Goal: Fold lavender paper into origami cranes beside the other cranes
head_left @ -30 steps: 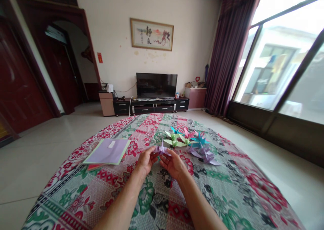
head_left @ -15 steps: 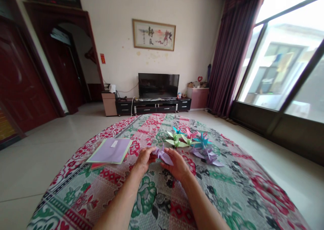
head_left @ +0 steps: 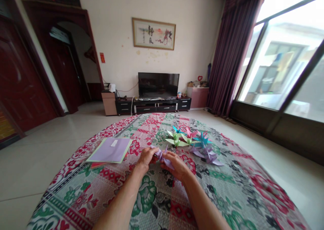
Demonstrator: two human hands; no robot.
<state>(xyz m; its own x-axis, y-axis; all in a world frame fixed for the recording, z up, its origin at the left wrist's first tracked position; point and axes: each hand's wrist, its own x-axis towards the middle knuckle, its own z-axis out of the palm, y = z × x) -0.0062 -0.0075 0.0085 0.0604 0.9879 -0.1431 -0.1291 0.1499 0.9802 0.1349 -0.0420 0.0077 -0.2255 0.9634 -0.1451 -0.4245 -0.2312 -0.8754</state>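
A purple origami crane point(head_left: 161, 154) is held between both hands, just above the flowered tablecloth. My left hand point(head_left: 146, 158) pinches its left side with thumb and fingers. My right hand point(head_left: 175, 163) grips the right side, and a purple wing slants down across its fingers. Beyond my right hand lies a group of folded cranes: light green ones point(head_left: 176, 141), a blue one point(head_left: 203, 140), a pink one point(head_left: 190, 134) and purple ones point(head_left: 209, 155). To the left of my left hand rests a stack of square paper point(head_left: 109, 150), with a purple sheet and a small white slip on top.
A round table with a red, green and grey flowered cloth point(head_left: 121, 189) fills the foreground. Across the floor stand a low black cabinet point(head_left: 155, 107) and a television point(head_left: 158, 85). Purple curtains point(head_left: 222, 61) and a large window are at the right, with dark red doors point(head_left: 22, 75) at the left.
The crane has tilted slightly, its left tip now showing above my left fingers and its right wing lower. My right fingers have shifted around it. The other cranes and the paper stay put.
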